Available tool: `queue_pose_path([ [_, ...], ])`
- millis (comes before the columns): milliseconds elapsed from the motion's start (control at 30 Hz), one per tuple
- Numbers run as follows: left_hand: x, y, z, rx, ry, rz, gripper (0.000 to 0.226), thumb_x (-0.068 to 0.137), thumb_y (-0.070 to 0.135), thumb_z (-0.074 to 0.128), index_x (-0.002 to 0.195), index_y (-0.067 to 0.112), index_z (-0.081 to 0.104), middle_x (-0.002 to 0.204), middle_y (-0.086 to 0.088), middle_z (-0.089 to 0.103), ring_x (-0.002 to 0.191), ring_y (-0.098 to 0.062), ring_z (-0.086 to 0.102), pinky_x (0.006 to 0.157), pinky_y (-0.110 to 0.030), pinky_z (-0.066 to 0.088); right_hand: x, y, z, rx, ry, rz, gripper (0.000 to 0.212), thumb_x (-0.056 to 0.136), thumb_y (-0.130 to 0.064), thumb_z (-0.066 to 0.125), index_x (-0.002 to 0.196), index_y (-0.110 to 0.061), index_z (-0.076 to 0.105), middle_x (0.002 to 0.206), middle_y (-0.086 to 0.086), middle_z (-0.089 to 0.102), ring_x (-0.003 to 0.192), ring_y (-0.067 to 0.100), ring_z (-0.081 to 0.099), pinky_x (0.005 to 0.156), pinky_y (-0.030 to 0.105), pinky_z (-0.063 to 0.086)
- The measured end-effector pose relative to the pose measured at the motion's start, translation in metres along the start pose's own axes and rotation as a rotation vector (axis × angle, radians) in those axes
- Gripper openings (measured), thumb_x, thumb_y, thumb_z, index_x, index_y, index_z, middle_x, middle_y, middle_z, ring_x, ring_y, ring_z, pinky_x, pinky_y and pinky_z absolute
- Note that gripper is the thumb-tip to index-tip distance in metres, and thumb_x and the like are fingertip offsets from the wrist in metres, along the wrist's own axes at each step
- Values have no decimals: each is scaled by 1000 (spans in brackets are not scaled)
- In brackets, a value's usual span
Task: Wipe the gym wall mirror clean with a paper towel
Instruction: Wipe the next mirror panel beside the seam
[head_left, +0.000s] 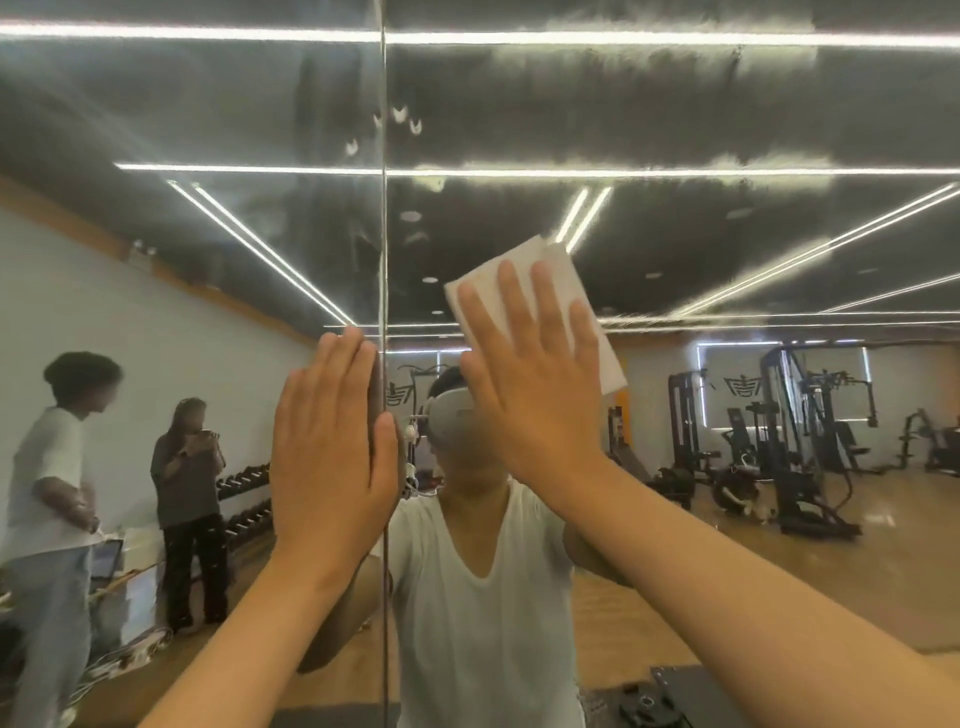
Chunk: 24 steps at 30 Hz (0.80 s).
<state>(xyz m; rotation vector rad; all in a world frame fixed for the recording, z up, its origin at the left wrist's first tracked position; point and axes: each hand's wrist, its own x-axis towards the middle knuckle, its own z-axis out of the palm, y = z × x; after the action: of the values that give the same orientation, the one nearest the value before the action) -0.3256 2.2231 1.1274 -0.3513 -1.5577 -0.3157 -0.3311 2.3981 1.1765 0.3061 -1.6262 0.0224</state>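
Note:
The gym wall mirror (675, 130) fills the whole view, with hazy smears across its upper part and a vertical seam (383, 208) between two panels. A folded white paper towel (563, 270) lies flat on the glass right of the seam. My right hand (535, 384) presses it to the mirror with straight, spread fingers. My left hand (332, 447) rests flat on the glass beside the seam, fingers straight and together, holding nothing.
The mirror reflects me in a white shirt (483, 613), two people (57, 467) standing at the left, a dumbbell rack (244, 493), weight machines (795, 441) at the right on a wooden floor, and ceiling light strips (623, 171). Small white marks (400, 117) dot the glass near the seam.

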Motion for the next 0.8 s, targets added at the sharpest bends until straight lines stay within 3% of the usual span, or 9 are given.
queue_pose_path([
  [133, -1, -3, 3, 21, -15, 14, 59, 100, 25, 35, 156, 10, 22, 164, -8, 21, 153, -18, 11, 125, -36, 2, -1, -10, -1, -20, 3, -19, 55, 106, -46, 23, 158, -29, 22, 166, 6, 16, 154, 28, 6, 119, 41, -1],
  [267, -1, -5, 4, 14, -15, 26, 59, 101, 24, 37, 156, 10, 23, 164, -7, 21, 154, -16, 9, 126, -39, 4, 12, 11, -15, -25, 6, -127, 51, 102, -46, 32, 149, -31, 44, 155, 6, 41, 144, 30, 30, 107, 39, 17],
  [333, -1, -5, 5, 9, -9, 25, 59, 101, 24, 37, 156, 11, 23, 164, -6, 21, 154, -16, 9, 126, -40, 5, 20, 19, -15, -72, 45, -198, 48, 99, -46, 40, 144, -30, 52, 150, 6, 48, 140, 31, 37, 111, 43, 18],
  [500, -2, -7, 8, 18, 4, 31, 61, 99, 22, 39, 157, 10, 22, 164, -7, 21, 154, -19, 10, 125, -40, 5, 27, 12, -3, -58, 39, -145, 54, 101, -50, 33, 151, -31, 41, 158, 3, 36, 150, 29, 23, 120, 57, 9],
  [633, -2, -4, 10, 30, 28, 34, 60, 100, 26, 33, 157, 8, 23, 164, -10, 23, 153, -23, 14, 124, -44, 10, 22, -19, 6, -64, 73, -7, 57, 103, -49, 25, 156, -27, 33, 163, 6, 27, 153, 27, 16, 123, 53, 4],
  [800, -2, -4, 9, 37, 45, 57, 57, 101, 26, 31, 155, 5, 28, 162, -13, 27, 152, -27, 19, 123, -48, 16, 22, -54, 16, -95, 104, 15, 58, 104, -48, 23, 156, -24, 32, 163, 9, 27, 153, 28, 16, 123, 50, -3],
])
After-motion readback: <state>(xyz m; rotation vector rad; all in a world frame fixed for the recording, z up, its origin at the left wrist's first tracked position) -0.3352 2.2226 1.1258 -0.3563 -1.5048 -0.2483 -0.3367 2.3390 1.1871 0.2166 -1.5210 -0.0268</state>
